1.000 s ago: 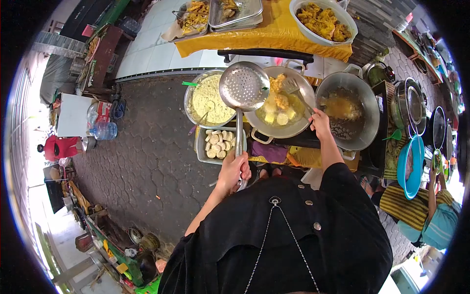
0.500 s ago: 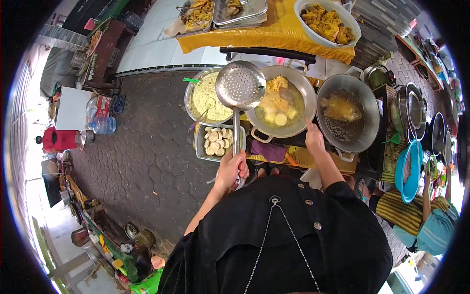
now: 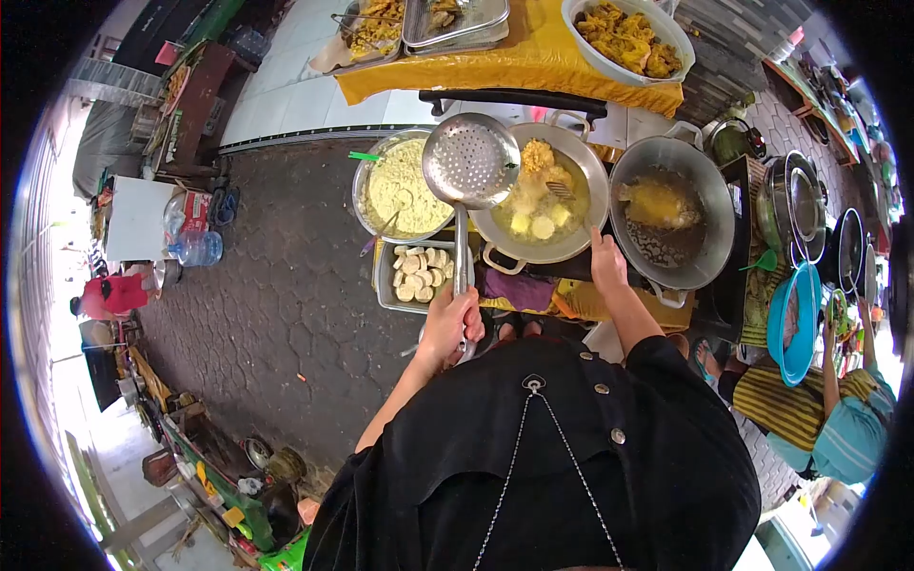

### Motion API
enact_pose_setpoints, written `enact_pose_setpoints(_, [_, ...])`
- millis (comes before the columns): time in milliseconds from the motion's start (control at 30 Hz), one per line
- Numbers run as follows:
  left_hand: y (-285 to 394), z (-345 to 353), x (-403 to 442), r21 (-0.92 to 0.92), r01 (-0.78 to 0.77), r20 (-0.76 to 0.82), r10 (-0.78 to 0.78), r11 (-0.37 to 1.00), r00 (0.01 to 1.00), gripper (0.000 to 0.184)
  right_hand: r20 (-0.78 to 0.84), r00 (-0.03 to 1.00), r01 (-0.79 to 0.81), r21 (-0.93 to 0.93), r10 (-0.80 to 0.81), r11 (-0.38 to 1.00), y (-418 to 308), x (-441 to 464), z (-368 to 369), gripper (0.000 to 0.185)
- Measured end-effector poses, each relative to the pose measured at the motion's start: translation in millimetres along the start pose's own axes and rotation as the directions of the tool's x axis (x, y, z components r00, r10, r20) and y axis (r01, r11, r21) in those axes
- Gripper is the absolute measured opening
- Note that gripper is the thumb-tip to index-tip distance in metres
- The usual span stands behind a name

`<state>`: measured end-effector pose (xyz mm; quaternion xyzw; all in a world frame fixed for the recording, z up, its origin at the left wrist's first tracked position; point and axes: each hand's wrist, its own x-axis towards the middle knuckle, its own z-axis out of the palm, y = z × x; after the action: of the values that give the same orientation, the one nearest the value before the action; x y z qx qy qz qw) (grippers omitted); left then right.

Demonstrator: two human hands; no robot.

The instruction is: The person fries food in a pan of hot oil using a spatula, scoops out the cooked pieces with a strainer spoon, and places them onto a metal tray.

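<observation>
My left hand [image 3: 450, 328] is closed round the long handle of a metal skimmer [image 3: 470, 160]. Its perforated round head hangs over the gap between a bowl of pale yellow batter [image 3: 409, 186] and a pan of hot oil [image 3: 592, 211]. Frying in that oil are yellow battered pieces [image 3: 543, 226], one of them round. At the pan's near right rim, my right hand [image 3: 607, 262] is closed on a slotted spatula [image 3: 561, 190], whose head lies among the pieces; much of its handle is hard to see. Below the batter, a tray [image 3: 390, 296] holds cut pale slices [image 3: 419, 273].
Right of my pan, a second pan [image 3: 621, 228] fries a fish [image 3: 657, 203]. Fried food fills a white basin [image 3: 678, 67] on the yellow-covered table [image 3: 543, 57] ahead. At far right are a blue basin [image 3: 795, 352] and another person [image 3: 847, 428].
The slotted spatula head has turned and now shows clearly among the frying pieces. My left hand keeps the skimmer in nearly the same place. The view has shifted slightly.
</observation>
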<state>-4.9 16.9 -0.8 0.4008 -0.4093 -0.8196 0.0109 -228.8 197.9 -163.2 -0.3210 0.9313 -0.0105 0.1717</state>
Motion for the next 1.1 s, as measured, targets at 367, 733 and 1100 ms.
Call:
enact_pose_setpoints(367, [3,-4,6,-0.001,0.001,-0.016,-0.001,1.000,1.000,0.011,-0.269,0.962,0.054,0.361,0.048,0.931,21,-23,0,0.055])
enact_pose_setpoints(733, [9,-5,7,-0.011,-0.111,-0.031,0.111,0.994,0.993,0.011,0.449,0.877,-0.479,0.846,0.170,0.236,13,-38,4,0.039])
enact_pose_setpoints(1100, [2,-20,3,-0.002,-0.145,-0.025,0.145,0.989,0.989,0.011,0.100,0.990,-0.124,0.266,0.101,0.956,-40,4,34,0.036])
